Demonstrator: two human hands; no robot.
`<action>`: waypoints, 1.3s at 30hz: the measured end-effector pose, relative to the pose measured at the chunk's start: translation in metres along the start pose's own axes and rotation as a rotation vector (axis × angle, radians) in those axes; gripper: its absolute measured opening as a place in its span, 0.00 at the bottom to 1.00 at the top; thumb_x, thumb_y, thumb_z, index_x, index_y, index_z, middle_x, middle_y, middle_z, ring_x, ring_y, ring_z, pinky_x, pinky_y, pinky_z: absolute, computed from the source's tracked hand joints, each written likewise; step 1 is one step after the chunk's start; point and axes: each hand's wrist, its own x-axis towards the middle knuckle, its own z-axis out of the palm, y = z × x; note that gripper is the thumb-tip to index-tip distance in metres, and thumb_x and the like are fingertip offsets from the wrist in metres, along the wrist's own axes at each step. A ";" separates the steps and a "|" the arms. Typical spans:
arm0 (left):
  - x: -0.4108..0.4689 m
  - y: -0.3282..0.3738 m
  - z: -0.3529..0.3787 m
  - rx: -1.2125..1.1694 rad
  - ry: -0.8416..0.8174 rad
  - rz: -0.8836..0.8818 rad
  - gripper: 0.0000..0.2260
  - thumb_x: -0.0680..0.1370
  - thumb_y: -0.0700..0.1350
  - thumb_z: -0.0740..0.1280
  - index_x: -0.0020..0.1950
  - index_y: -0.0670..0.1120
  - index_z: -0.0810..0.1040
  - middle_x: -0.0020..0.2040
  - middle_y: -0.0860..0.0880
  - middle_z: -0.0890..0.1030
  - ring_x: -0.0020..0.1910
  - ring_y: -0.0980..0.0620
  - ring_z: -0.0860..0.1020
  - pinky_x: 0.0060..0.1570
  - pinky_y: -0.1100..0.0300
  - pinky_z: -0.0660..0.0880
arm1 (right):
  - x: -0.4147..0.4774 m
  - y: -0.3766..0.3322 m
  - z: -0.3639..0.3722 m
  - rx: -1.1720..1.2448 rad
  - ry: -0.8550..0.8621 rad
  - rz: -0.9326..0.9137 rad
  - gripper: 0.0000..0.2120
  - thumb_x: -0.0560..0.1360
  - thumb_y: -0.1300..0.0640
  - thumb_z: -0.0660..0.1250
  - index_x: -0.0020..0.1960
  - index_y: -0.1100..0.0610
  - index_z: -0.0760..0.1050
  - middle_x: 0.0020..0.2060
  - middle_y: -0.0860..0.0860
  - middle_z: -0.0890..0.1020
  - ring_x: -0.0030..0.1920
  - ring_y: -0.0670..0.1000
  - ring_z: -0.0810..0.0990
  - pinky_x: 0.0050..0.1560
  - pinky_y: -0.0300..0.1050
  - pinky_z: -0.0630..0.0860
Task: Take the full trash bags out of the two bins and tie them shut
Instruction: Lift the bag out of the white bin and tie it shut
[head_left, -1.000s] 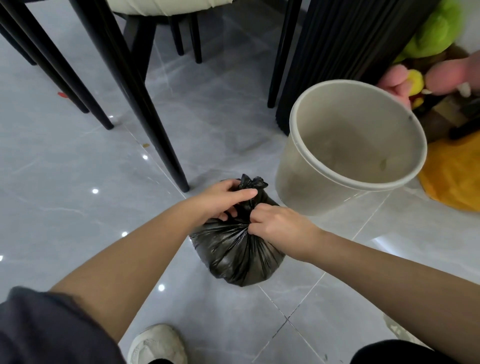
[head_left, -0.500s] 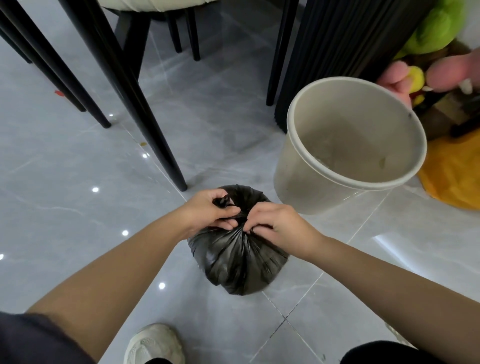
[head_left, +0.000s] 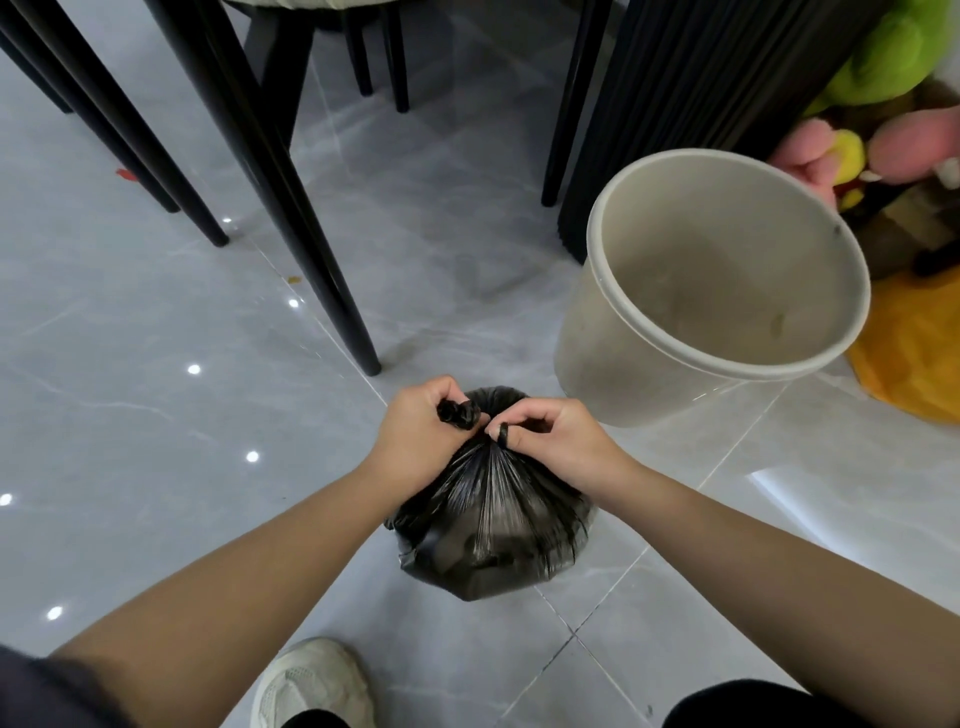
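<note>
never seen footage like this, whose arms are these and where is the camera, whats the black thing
No machine here: a person wears one wide-angle camera on the head, looking down, so the arms are their own. The left hand and right hand each grip a twisted end of a black trash bag resting on the grey tiled floor, apparently tying it. To its right stands a beige bin with no bag inside. Black chair legs stand behind, plush toys lie far right, a white shoe shows below.
</note>
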 end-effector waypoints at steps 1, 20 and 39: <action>-0.001 0.001 0.001 -0.011 0.026 0.002 0.11 0.68 0.41 0.76 0.33 0.45 0.74 0.38 0.39 0.82 0.38 0.43 0.79 0.44 0.42 0.77 | 0.001 0.001 0.001 0.036 0.035 0.022 0.08 0.73 0.67 0.69 0.41 0.55 0.83 0.37 0.44 0.85 0.42 0.39 0.81 0.48 0.31 0.74; 0.005 0.041 -0.008 -0.489 -0.110 -0.416 0.02 0.77 0.36 0.65 0.45 0.39 0.77 0.34 0.45 0.76 0.26 0.55 0.75 0.27 0.66 0.76 | 0.008 0.004 0.009 -0.075 0.321 -0.151 0.12 0.72 0.66 0.69 0.49 0.53 0.84 0.44 0.49 0.84 0.43 0.57 0.81 0.49 0.46 0.78; 0.007 0.028 -0.015 0.528 -0.072 0.345 0.04 0.74 0.41 0.70 0.47 0.44 0.79 0.37 0.55 0.73 0.36 0.55 0.71 0.36 0.72 0.66 | 0.012 0.004 0.010 0.033 0.314 -0.065 0.06 0.74 0.63 0.69 0.49 0.60 0.84 0.46 0.52 0.85 0.48 0.49 0.83 0.56 0.46 0.78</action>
